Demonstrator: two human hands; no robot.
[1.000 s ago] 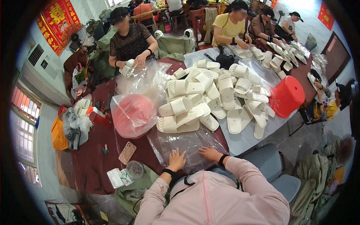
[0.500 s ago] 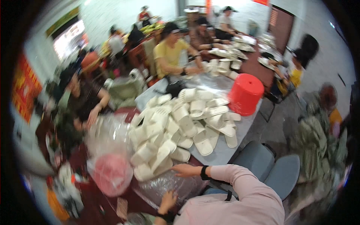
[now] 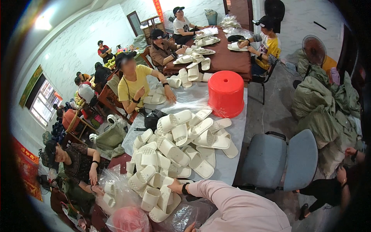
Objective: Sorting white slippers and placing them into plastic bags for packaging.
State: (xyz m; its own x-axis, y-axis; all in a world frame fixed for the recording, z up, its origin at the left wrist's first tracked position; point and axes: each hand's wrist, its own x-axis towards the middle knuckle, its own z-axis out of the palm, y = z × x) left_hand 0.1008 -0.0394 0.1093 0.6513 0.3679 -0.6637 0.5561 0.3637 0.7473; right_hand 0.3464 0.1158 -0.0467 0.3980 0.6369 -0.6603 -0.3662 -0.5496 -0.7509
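A large heap of cream slippers (image 3: 174,152) covers the near part of the table. My right hand (image 3: 176,186) reaches in from the right, in a pink sleeve, and its fingers close on the edge of a cream slipper (image 3: 165,196) at the heap's near side. Only a small part of my left hand (image 3: 190,227) shows at the bottom edge; its fingers are mostly cut off. Between my hands lies clear plastic wrap (image 3: 186,215). Beside it, at the lower left, is a pink bundle in clear plastic (image 3: 130,220).
An upturned red bucket (image 3: 226,94) stands on the plastic-covered table. Grey chairs (image 3: 266,160) and green sacks (image 3: 315,102) are at the right. Across the table a person in yellow (image 3: 133,83) handles slippers; another person (image 3: 83,164) at the left handles bagged slippers. Several others work farther back.
The view has swung, and the scene sits differently in it. My right hand has moved onto a slipper at the heap's edge. My left hand has dropped almost out of view.
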